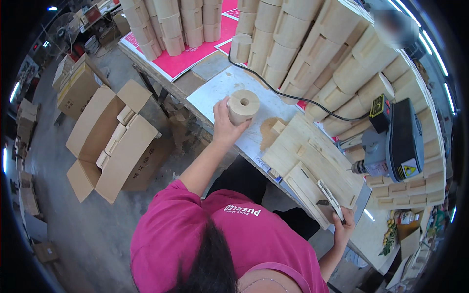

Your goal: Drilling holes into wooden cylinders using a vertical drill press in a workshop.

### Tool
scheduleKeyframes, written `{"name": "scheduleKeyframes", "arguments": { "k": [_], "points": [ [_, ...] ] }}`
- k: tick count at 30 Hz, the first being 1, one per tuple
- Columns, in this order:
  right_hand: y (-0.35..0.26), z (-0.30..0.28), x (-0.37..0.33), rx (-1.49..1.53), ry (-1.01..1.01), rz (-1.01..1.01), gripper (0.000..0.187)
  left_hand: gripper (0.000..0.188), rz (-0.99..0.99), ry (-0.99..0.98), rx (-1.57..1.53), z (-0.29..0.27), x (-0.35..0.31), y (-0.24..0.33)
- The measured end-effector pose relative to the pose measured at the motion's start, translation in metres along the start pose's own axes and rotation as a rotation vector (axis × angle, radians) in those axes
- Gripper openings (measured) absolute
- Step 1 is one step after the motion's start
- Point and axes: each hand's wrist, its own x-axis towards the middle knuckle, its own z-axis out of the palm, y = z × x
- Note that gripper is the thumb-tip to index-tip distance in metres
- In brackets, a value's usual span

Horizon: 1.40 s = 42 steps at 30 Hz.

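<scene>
My left hand is closed around the side of a pale wooden cylinder, which stands upright with a round hole in its top. It is over a white board on the workbench. To the right, my right hand has its fingers curled on the lower end of a slim metal bar. That bar is mounted on a wooden jig made of boards, lying on the bench. Sawdust is heaped between the cylinder and the jig.
A drill press with its chuck rises beside the jig. Tall stacks of wooden cylinders line the bench's far side, and a black cable runs before them. On the floor to the left sits an open carton with wooden pieces inside.
</scene>
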Motion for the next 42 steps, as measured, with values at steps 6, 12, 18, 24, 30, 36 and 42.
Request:
{"name": "scheduleKeyframes", "arguments": {
  "k": [6,12,18,24,30,36,42],
  "points": [
    [0.0,-0.003,0.002,0.013,-0.06,0.063,0.028,0.063,-0.26,-0.108,-0.004,-0.017,0.009,-0.011],
    [0.001,-0.004,-0.002,0.017,-0.056,0.109,0.027,0.066,-0.286,0.154,-0.209,-0.071,0.089,-0.047],
    [-0.005,-0.005,0.0,0.014,-0.076,0.166,0.027,0.061,-0.265,0.448,0.227,-0.138,0.186,-0.154],
    [-0.023,0.002,0.002,0.026,-0.031,0.22,0.024,0.061,-0.311,0.543,0.487,-0.149,0.237,-0.217],
    [-0.026,0.003,0.001,-0.01,-0.025,0.286,0.023,0.067,-0.389,0.474,0.496,-0.151,0.258,-0.253],
    [-0.025,0.004,0.002,0.029,-0.007,0.332,0.024,0.056,-0.32,0.48,0.436,-0.145,0.264,-0.246],
    [-0.027,0.006,0.006,-0.019,-0.01,0.314,0.025,0.063,-0.371,0.407,0.416,-0.144,0.268,-0.25]
  ]
}}
